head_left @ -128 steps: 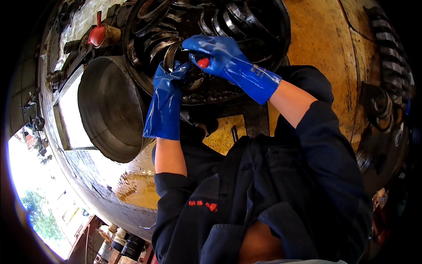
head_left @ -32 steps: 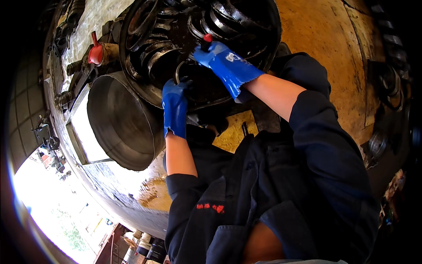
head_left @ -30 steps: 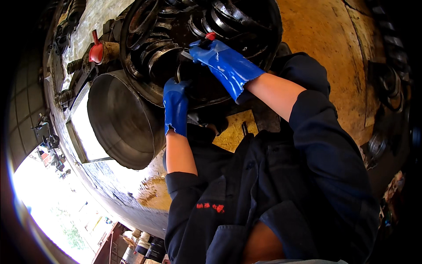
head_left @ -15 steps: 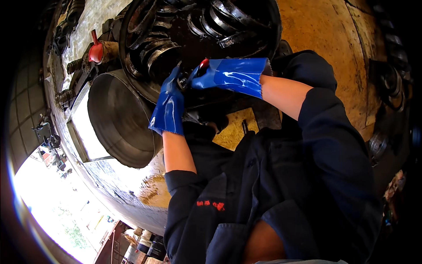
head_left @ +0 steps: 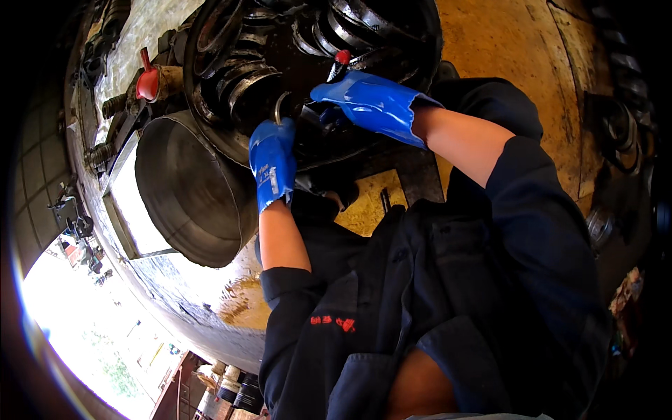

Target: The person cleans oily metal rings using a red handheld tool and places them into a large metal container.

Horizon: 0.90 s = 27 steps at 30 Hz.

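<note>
My left hand [head_left: 271, 157], in a blue rubber glove, is closed on a thin curved metal piece [head_left: 281, 106] that sticks up past its fingertips. To its right, my right hand [head_left: 371, 101], gloved the same way, grips a hand tool [head_left: 341, 58] with a red-ended dark handle. The tool's other end is mostly hidden by the glove and shadow, so its kind is unclear. Both hands are over the near part of a large round dark pan [head_left: 435, 42]. Several curved metal half-rings [head_left: 248, 85] lie inside it, dark and oily, at the left and far side.
A grey metal drum [head_left: 192, 189] lies with its open mouth showing, left of my left forearm. Beyond it are a red funnel-shaped piece [head_left: 148, 82] and threaded metal parts [head_left: 115, 105]. A stained yellow-brown floor [head_left: 504, 56] stretches to the right, with dark metal parts at its edge.
My hands have drawn apart. The right has turned, so the tool's red end now points up and away. The curved piece in my left hand now shows more clearly.
</note>
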Tool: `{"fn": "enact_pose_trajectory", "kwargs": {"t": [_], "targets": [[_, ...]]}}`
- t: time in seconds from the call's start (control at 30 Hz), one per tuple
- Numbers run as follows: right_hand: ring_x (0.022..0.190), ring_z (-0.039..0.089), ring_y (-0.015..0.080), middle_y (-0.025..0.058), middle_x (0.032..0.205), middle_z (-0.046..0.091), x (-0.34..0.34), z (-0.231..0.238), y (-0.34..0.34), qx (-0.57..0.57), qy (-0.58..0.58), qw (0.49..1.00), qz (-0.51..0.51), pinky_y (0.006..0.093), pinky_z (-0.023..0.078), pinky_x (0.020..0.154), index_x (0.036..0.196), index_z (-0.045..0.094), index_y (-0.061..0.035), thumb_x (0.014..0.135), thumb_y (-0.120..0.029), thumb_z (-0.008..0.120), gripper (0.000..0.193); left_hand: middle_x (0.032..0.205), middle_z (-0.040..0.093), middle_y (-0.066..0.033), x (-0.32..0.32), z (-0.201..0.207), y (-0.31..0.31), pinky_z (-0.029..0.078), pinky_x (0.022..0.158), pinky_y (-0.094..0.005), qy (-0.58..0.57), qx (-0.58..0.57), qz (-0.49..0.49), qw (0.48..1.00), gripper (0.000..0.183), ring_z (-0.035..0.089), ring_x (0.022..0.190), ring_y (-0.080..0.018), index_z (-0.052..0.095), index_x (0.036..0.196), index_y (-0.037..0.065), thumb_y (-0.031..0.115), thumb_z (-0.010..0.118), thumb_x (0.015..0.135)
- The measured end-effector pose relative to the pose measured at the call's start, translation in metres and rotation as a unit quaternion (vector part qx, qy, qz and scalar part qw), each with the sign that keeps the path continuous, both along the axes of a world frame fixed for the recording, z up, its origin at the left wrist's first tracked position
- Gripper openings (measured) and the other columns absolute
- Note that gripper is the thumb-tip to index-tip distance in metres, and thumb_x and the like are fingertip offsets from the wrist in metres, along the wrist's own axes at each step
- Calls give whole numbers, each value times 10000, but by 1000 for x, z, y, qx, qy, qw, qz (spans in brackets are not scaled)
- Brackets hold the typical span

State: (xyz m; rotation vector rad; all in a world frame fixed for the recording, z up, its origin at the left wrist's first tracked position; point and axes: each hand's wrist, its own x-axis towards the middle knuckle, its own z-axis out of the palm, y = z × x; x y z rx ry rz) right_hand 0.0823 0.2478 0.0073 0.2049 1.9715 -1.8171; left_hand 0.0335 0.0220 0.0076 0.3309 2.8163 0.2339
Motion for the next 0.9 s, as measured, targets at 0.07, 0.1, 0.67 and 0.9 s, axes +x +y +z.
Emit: {"fn": "enact_pose_trajectory", "kwargs": {"t": [0.07,0.1,0.67,0.9], "targets": [[996,703,204,125,1123,736,14,-13,5,60,202,977,28,337,540,907,1288,634,-5,969,-27,460,364,1029,683,-298,-15,-1,10,500,842,-512,-47,-3,91,995,513,653,978,-465,700,1010,-39,434,546,891],[1005,696,256,152,1133,718,14,-23,3,55,191,980,33,360,541,895,1280,610,-25,942,8,457,373,1025,689,-292,-20,-1,15,502,843,-509,-72,-5,135,988,542,659,977,-463,705,1024,-35,462,537,888],[854,719,288,106,915,744,-33,-70,-30,173,171,951,-189,350,571,782,1022,730,-125,889,-397,638,316,843,732,-159,-31,20,-33,510,600,-340,-132,245,272,921,327,707,704,-232,666,1002,-38,262,590,896],[886,719,304,146,928,740,-37,-69,-36,227,74,968,-75,387,574,810,1072,733,-97,872,-383,628,364,857,750,-161,-30,26,-37,511,683,-373,-79,95,257,958,379,706,744,-260,677,1001,-37,306,548,901]]}}
